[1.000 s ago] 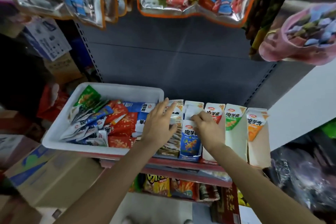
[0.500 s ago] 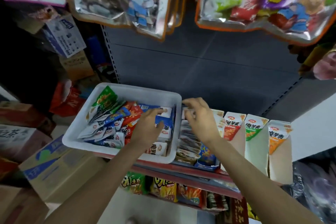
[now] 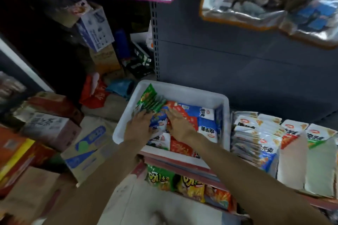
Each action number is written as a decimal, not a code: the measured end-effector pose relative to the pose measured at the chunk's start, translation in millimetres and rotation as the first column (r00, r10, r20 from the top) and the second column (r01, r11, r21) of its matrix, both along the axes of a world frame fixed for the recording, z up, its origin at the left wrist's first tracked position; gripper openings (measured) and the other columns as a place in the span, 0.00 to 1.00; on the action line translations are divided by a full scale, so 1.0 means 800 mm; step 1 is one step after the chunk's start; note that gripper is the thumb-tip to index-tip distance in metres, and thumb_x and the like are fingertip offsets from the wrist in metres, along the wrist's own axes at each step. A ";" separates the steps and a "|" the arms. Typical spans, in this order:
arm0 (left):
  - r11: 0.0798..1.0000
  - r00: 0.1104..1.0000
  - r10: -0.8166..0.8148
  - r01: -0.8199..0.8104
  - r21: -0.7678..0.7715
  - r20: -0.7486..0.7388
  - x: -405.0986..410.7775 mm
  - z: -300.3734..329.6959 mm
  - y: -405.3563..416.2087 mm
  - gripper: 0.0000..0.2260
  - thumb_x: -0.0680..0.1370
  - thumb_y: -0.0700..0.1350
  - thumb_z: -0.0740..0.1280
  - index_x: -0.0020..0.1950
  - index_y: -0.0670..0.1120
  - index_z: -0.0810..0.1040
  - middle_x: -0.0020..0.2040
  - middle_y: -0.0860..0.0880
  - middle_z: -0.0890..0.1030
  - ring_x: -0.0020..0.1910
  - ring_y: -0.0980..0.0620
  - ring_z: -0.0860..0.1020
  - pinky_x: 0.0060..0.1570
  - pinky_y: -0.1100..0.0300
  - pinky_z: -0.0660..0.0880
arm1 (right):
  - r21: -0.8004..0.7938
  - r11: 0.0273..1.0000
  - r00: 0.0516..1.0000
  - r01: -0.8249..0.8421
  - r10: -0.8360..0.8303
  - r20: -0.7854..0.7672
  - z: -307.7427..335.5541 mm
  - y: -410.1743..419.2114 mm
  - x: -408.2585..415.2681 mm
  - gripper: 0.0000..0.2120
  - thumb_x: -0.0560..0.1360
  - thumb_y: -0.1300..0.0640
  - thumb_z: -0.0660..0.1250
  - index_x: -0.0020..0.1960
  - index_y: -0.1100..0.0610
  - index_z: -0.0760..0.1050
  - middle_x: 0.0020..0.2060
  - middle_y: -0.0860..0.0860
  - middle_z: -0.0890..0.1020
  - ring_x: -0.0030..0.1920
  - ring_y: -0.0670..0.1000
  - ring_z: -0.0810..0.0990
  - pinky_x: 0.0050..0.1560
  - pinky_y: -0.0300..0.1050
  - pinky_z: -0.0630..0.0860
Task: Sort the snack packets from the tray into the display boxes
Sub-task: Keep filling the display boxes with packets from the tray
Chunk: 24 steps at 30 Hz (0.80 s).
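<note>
Both hands now working inside the white tray [image 3: 182, 93], having come off the display boxes [image 3: 290, 153] at its right, where the right hand [image 3: 180, 124] was a moment ago. Left hand [image 3: 140, 127] lying flat, fingers straight, on the blue packets [image 3: 158, 120]; right hand spreading over the red packets [image 3: 190, 117], nothing visibly pinched or lifted. Likely starting a fresh pick, with plenty of packets still waiting in the tray.

White-and-blue packets [image 3: 207, 129] in tray [image 3: 182, 93]: Chinese characters printed upside down, too blurred to read surely. Display boxes [image 3: 292, 133]: Chinese characters, blurred. Cardboard carton [image 3: 45, 124]: large characters, unreadable.
</note>
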State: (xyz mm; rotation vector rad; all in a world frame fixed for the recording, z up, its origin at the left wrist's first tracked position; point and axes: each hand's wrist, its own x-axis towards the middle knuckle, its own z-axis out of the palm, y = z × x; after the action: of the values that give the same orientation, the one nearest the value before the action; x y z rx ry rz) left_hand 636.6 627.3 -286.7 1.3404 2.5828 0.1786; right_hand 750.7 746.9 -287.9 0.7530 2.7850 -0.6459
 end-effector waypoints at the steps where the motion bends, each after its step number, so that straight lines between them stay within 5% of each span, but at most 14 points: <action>1: 1.000 1.000 -0.016 0.016 -0.011 0.012 -0.006 0.000 -0.003 0.24 0.80 0.47 0.61 0.75 0.50 0.59 0.75 0.47 0.59 0.74 0.47 0.59 0.66 0.50 0.68 | 0.035 0.999 0.999 -0.022 0.021 0.031 -0.004 -0.001 -0.011 0.31 0.80 0.63 0.56 0.77 0.60 0.43 0.77 0.54 0.44 0.77 0.51 0.44 0.75 0.41 0.47; 4: 0.998 0.991 -0.041 0.035 0.051 0.124 -0.014 0.004 -0.009 0.23 0.80 0.41 0.59 0.75 0.50 0.62 0.76 0.46 0.59 0.73 0.45 0.61 0.68 0.51 0.65 | 0.092 0.996 0.998 0.009 -0.014 0.061 -0.008 -0.006 -0.034 0.29 0.79 0.63 0.58 0.76 0.60 0.51 0.76 0.55 0.53 0.75 0.54 0.54 0.73 0.48 0.57; 7: 0.996 0.983 -0.045 0.029 0.088 0.176 -0.020 0.006 -0.010 0.23 0.79 0.38 0.60 0.73 0.49 0.65 0.75 0.46 0.61 0.71 0.44 0.64 0.67 0.50 0.66 | 0.244 0.967 0.998 0.066 -0.067 -0.006 -0.010 -0.009 -0.042 0.19 0.75 0.65 0.63 0.65 0.57 0.70 0.61 0.56 0.75 0.59 0.58 0.75 0.57 0.47 0.70; 12: 0.995 0.994 -0.072 0.066 0.071 0.084 -0.030 -0.008 -0.008 0.20 0.79 0.42 0.62 0.71 0.49 0.67 0.74 0.51 0.63 0.71 0.53 0.64 0.65 0.54 0.69 | 0.406 0.914 0.999 0.028 -0.019 -0.027 -0.006 -0.005 -0.031 0.15 0.73 0.67 0.62 0.56 0.54 0.77 0.50 0.53 0.80 0.50 0.56 0.79 0.50 0.48 0.74; 16: 0.942 0.995 0.004 -0.038 0.333 0.101 -0.013 0.005 -0.010 0.13 0.78 0.40 0.64 0.62 0.44 0.76 0.71 0.49 0.66 0.68 0.49 0.66 0.64 0.55 0.69 | 0.242 0.946 0.967 0.216 -0.174 -0.185 0.008 0.003 0.005 0.12 0.77 0.62 0.61 0.55 0.52 0.78 0.47 0.54 0.82 0.48 0.58 0.80 0.45 0.49 0.77; 19: 0.809 0.976 -0.004 -0.124 0.574 0.217 0.007 0.020 -0.002 0.06 0.77 0.38 0.66 0.52 0.43 0.81 0.61 0.47 0.75 0.59 0.50 0.74 0.57 0.57 0.73 | 0.178 0.947 0.935 0.266 -0.208 -0.289 0.032 0.004 0.044 0.12 0.80 0.57 0.59 0.60 0.52 0.78 0.52 0.52 0.83 0.51 0.56 0.80 0.47 0.49 0.77; 22: 0.692 0.904 -0.100 -0.236 0.682 0.415 0.030 0.049 0.019 0.05 0.77 0.37 0.67 0.48 0.43 0.82 0.48 0.52 0.81 0.47 0.63 0.77 0.51 0.70 0.73 | 0.187 0.946 0.929 0.265 -0.199 -0.311 0.061 0.009 0.081 0.14 0.80 0.53 0.59 0.63 0.52 0.76 0.60 0.50 0.80 0.58 0.53 0.78 0.54 0.47 0.75; 24: 0.646 0.822 -0.184 -0.312 0.697 0.539 0.048 0.073 0.038 0.05 0.76 0.35 0.67 0.46 0.43 0.81 0.45 0.57 0.81 0.44 0.69 0.77 0.48 0.75 0.72 | -0.209 0.931 0.868 0.300 -0.357 -0.346 0.082 0.014 0.104 0.16 0.79 0.46 0.60 0.59 0.52 0.80 0.64 0.45 0.76 0.63 0.47 0.74 0.64 0.45 0.70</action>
State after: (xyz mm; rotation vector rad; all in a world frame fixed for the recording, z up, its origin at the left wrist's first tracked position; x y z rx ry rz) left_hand 674.7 657.4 -228.0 1.1067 2.0327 1.5990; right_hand 834.0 758.3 -222.1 1.2028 2.9158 -1.1630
